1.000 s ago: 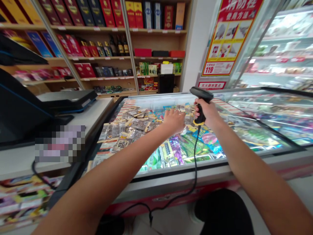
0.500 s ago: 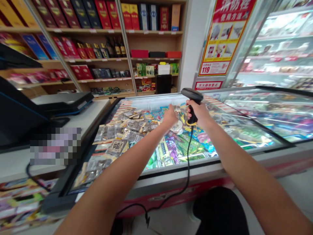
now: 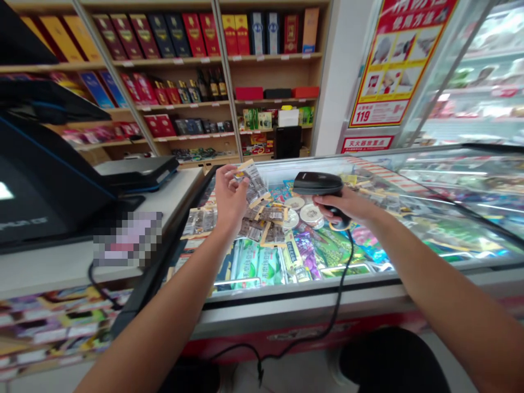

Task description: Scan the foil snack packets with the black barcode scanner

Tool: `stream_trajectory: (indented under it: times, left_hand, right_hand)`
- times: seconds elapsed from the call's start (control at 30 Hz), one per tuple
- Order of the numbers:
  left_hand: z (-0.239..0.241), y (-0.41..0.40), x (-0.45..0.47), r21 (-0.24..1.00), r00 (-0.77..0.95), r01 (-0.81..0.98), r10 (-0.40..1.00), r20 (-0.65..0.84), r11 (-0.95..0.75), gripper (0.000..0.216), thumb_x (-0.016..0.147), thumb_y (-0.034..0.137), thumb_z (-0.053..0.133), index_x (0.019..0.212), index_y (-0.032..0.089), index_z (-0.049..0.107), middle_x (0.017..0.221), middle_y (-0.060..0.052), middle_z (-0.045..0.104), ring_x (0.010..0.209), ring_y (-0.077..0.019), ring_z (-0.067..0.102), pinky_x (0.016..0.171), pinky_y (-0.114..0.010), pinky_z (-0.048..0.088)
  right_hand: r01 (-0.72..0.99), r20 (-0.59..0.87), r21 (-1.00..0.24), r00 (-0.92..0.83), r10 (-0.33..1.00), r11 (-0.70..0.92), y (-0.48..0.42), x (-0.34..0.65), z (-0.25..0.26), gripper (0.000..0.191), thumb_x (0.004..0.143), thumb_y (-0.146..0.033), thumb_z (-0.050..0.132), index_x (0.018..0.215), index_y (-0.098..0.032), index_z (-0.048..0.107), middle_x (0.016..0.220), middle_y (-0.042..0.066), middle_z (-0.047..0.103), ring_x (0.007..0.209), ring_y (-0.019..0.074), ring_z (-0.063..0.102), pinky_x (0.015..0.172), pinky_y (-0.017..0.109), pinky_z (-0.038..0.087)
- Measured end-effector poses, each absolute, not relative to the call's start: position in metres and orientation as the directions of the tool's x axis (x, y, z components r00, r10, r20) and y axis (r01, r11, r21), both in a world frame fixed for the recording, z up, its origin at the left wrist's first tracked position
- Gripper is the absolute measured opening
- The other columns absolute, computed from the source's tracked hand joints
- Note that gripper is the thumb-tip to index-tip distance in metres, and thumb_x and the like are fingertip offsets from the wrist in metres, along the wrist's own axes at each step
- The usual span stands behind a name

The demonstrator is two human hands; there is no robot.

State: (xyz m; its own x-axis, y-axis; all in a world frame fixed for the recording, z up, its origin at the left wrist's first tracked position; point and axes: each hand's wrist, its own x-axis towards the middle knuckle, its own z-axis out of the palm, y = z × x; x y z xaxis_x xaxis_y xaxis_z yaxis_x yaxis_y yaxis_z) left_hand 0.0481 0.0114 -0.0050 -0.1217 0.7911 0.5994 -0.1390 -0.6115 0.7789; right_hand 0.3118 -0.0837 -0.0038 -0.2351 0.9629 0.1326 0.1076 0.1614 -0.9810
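My left hand is closed on a clear snack packet with a tan top edge, pinched between thumb and fingers and raised over the freezer's glass top. Below it lies a loose pile of similar brown snack packets. In my right hand is a black barcode scanner, gripped by its handle, its head turned left toward the packet. A black cable hangs from the handle. Round white-lidded tubs show under the glass, between my hands.
A chest freezer with a glass top holds green, purple and blue packs. On the left counter stand a dark checkout terminal and a scale. Shelves of boxes and bottles line the back wall.
My left hand has moved left, away from the scanner, to above the packet pile. The scanner has tipped so its head points left. My view has swung slightly left.
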Motion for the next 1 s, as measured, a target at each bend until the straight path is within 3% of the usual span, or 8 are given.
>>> stream_trajectory:
  times: [0.23, 0.67, 0.73, 0.83, 0.93, 1.0]
  left_hand:
    - [-0.013, 0.003, 0.041, 0.836, -0.089, -0.330, 0.896, 0.434, -0.438, 0.036, 0.072, 0.019, 0.068, 0.091, 0.025, 0.038, 0.084, 0.006, 0.056, 0.065, -0.0072, 0.051, 0.059, -0.017, 0.039]
    - [-0.012, -0.004, 0.042, 0.866, -0.039, -0.264, 0.902, 0.430, -0.424, 0.032, 0.077, 0.014, 0.064, 0.089, 0.025, 0.037, 0.086, 0.004, 0.058, 0.066, -0.0083, 0.053, 0.061, -0.018, 0.041]
    - [-0.013, 0.001, 0.039, 0.890, -0.034, -0.153, 0.903, 0.429, -0.429, 0.029, 0.080, 0.016, 0.062, 0.092, 0.025, 0.038, 0.089, 0.003, 0.059, 0.066, -0.0099, 0.055, 0.062, -0.021, 0.044]
    - [-0.015, 0.009, 0.031, 0.841, -0.013, 0.200, 0.857, 0.516, -0.503, 0.030, 0.081, 0.014, 0.061, 0.104, 0.024, 0.044, 0.098, -0.003, 0.061, 0.075, -0.0157, 0.060, 0.075, -0.032, 0.052]
    - [-0.017, 0.011, 0.022, 0.611, 0.078, 0.550, 0.763, 0.641, -0.569, 0.049, 0.077, 0.007, 0.062, 0.123, 0.020, 0.049, 0.118, -0.013, 0.058, 0.113, -0.0292, 0.061, 0.104, -0.048, 0.046]
    - [-0.018, 0.006, 0.019, 0.458, 0.135, 0.720, 0.753, 0.644, -0.521, 0.054, 0.077, 0.009, 0.065, 0.128, 0.018, 0.051, 0.133, -0.021, 0.051, 0.132, -0.0398, 0.049, 0.111, -0.058, 0.039]
  right_hand:
    - [0.271, 0.125, -0.940, -0.291, 0.948, 0.207, -0.091, 0.297, 0.002, 0.041, 0.082, -0.048, 0.078, 0.066, -0.020, 0.053, 0.046, -0.004, 0.048, 0.036, 0.0082, 0.041, 0.038, 0.024, 0.030]
    - [0.369, 0.136, -0.903, -0.237, 0.962, 0.218, -0.088, 0.303, -0.002, 0.044, 0.085, -0.050, 0.074, 0.061, -0.020, 0.053, 0.044, -0.001, 0.050, 0.036, 0.0093, 0.043, 0.039, 0.025, 0.033]
    - [0.344, 0.159, -0.912, -0.206, 0.966, 0.224, -0.087, 0.305, -0.002, 0.042, 0.085, -0.049, 0.073, 0.063, -0.019, 0.056, 0.046, 0.000, 0.053, 0.037, 0.0103, 0.046, 0.040, 0.026, 0.035]
    - [0.183, 0.216, -0.958, -0.034, 0.976, 0.219, -0.083, 0.310, 0.000, 0.032, 0.081, -0.046, 0.078, 0.077, -0.018, 0.062, 0.057, 0.001, 0.063, 0.038, 0.0112, 0.049, 0.039, 0.026, 0.036]
    - [-0.044, 0.195, -0.978, 0.156, 0.968, 0.204, -0.077, 0.318, 0.004, 0.030, 0.076, -0.040, 0.080, 0.084, -0.019, 0.061, 0.058, -0.002, 0.060, 0.038, 0.0098, 0.046, 0.037, 0.025, 0.034]
    - [-0.184, 0.133, -0.967, 0.220, 0.966, 0.175, -0.073, 0.327, 0.006, 0.028, 0.075, -0.037, 0.079, 0.084, -0.021, 0.058, 0.056, -0.005, 0.055, 0.039, 0.0084, 0.043, 0.037, 0.024, 0.035]
